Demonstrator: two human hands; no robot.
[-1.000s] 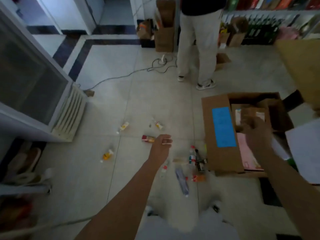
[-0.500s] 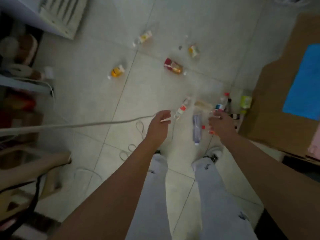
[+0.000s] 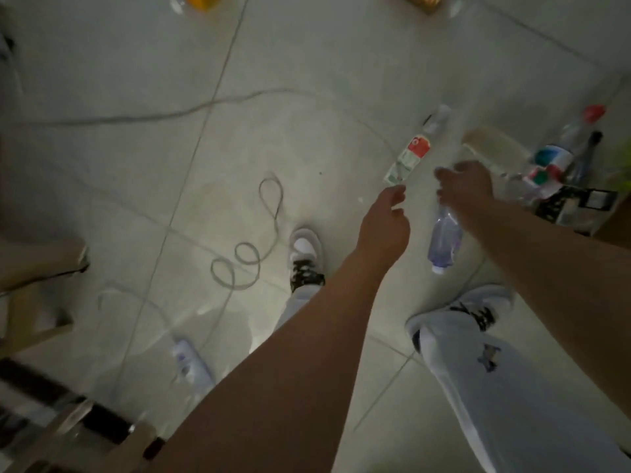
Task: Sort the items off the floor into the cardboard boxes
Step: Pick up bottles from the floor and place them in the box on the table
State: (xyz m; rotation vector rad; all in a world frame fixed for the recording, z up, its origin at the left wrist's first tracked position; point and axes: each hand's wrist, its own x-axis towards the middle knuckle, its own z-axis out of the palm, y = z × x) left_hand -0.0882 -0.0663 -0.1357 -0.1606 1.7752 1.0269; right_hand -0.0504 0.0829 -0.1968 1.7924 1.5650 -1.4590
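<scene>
I look straight down at a tiled floor. A clear plastic bottle (image 3: pixel 444 242) lies by my right foot. My right hand (image 3: pixel 466 189) hovers over its upper end with thumb and fingers spread; that end is hidden under the hand. A small bottle with a red and white label (image 3: pixel 409 157) lies just beyond my left hand (image 3: pixel 387 221), whose loosely curled fingers hold nothing. More bottles (image 3: pixel 553 160) lie clustered at the right. The blurred edges of two orange items, one (image 3: pixel 201 0) at the left and another (image 3: pixel 423 1) at the right, show at the top.
A thin cable (image 3: pixel 269 213) loops across the floor left of my feet. A white object (image 3: pixel 191 365) lies at the lower left. Wooden furniture (image 3: pixel 37 268) stands at the left edge. A brown cardboard corner (image 3: pixel 619 218) shows at the right edge.
The view has dropped closer to the floor. My right hand moved left from the bottle cluster to above the clear bottle. My left hand stays near the red-labelled bottle.
</scene>
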